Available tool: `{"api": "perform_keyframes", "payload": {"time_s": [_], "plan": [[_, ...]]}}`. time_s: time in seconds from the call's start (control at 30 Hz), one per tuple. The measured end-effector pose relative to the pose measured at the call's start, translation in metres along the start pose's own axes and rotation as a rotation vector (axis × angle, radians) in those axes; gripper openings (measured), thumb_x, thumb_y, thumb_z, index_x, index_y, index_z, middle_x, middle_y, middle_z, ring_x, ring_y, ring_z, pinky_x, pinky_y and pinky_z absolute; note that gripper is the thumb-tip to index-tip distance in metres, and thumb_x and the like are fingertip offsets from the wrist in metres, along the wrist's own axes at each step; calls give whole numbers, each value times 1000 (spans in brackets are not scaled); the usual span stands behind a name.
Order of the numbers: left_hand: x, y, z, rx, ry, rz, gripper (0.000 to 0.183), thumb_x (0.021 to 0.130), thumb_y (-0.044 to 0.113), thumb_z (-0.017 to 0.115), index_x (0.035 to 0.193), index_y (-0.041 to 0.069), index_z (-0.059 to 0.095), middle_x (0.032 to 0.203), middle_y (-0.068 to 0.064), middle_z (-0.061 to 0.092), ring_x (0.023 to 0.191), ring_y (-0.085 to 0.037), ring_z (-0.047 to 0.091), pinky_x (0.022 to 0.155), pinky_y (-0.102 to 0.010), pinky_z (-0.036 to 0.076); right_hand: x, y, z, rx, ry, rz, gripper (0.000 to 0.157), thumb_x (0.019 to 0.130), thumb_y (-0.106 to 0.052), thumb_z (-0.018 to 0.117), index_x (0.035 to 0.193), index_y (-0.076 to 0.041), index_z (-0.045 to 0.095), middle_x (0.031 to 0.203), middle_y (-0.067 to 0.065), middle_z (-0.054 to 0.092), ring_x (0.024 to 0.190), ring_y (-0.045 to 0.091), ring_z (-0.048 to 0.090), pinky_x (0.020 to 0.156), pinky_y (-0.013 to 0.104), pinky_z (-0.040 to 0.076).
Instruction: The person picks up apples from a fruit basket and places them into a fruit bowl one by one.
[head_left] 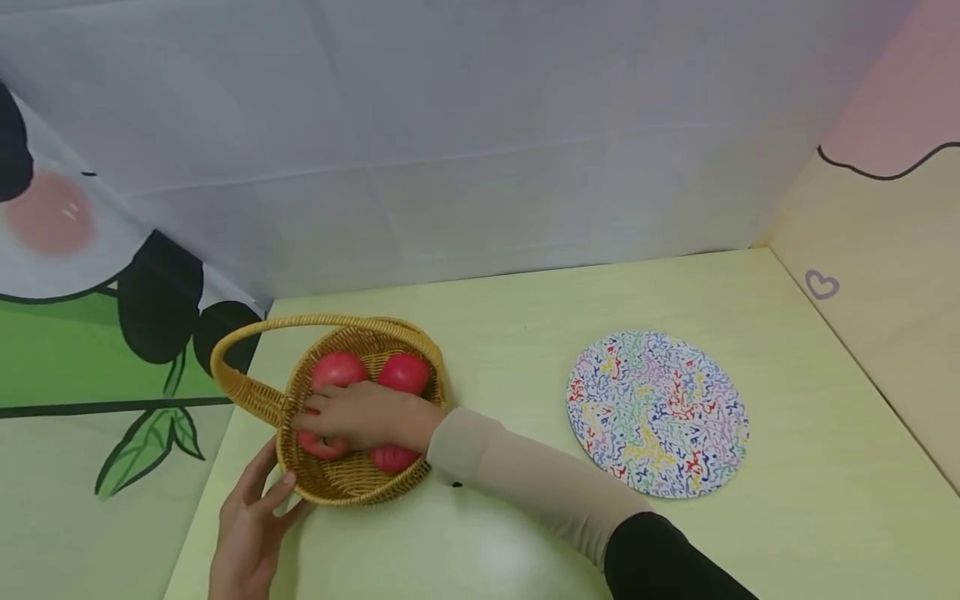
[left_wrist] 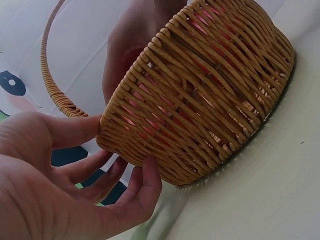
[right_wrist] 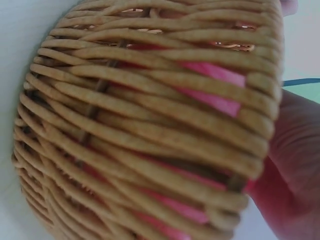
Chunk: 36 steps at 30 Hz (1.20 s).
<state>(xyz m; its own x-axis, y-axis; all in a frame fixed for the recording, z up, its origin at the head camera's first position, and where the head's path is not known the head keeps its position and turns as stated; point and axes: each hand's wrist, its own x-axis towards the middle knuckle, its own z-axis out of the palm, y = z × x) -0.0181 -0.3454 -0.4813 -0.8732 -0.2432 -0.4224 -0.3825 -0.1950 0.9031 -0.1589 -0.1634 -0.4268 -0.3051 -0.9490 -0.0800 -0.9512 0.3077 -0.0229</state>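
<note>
A round wicker basket with an arched handle stands on the left part of the table. Several shiny red round fruits lie in it, among them a red fruit at the back right; their exact kind is unclear. My right hand reaches into the basket with its fingers curved over a red round fruit at the left, which the hand partly covers. My left hand holds the basket's near left side from outside, thumb and fingers against the weave. In the right wrist view, the basket wall hides most of the right hand.
A round flat mat with a multicoloured squiggle pattern lies on the right of the pale yellow table. A white cloth wall closes the back, and printed panels stand at both sides. The basket's handle arches over its left and back.
</note>
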Motion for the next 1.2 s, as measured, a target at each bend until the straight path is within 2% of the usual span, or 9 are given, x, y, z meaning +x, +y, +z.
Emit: {"api": "perform_keyframes", "payload": {"time_s": [0.23,0.47,0.63,0.87,1.07,1.2], "plan": [[1,2,-1,14,-2,2,72,106,19,61,166,34,25,171,11,19,126,3,47,85,-28,59,-7,7,-1,103,49,1,66,107,-36,59,165,-26,30,161,-5,44,151,12,39,113,24,47],[0,3,0,13,9,-23,71,107,20,60,166,36,24,173,12,17,142,-10,35,85,-27,59,-16,12,2,239,118,31,80,101,-42,67,167,-27,24,166,-4,36,153,13,32,116,22,43],[0,3,1,8,13,-30,71,107,21,60,166,38,25,173,13,17,146,-13,31,85,-26,59,-26,14,2,341,173,47,83,99,-43,69,166,-24,25,165,-2,35,153,13,30,119,22,38],[1,2,3,-13,3,6,71,107,17,60,166,35,26,170,11,21,138,-7,37,85,-27,60,-40,15,5,376,265,42,86,96,-44,72,165,-19,28,160,1,39,148,14,35,121,22,35],[0,1,1,-24,5,-9,71,107,16,59,166,36,25,172,12,19,140,-8,36,85,-27,60,-50,13,6,395,339,24,84,94,-45,73,161,-17,33,155,2,41,141,14,41,119,25,37],[0,0,0,-13,8,-31,71,107,18,60,165,38,25,173,14,17,138,-7,38,85,-27,59,-57,10,6,435,388,10,82,93,-45,73,159,-14,35,152,3,42,133,12,46,114,20,39]]}}
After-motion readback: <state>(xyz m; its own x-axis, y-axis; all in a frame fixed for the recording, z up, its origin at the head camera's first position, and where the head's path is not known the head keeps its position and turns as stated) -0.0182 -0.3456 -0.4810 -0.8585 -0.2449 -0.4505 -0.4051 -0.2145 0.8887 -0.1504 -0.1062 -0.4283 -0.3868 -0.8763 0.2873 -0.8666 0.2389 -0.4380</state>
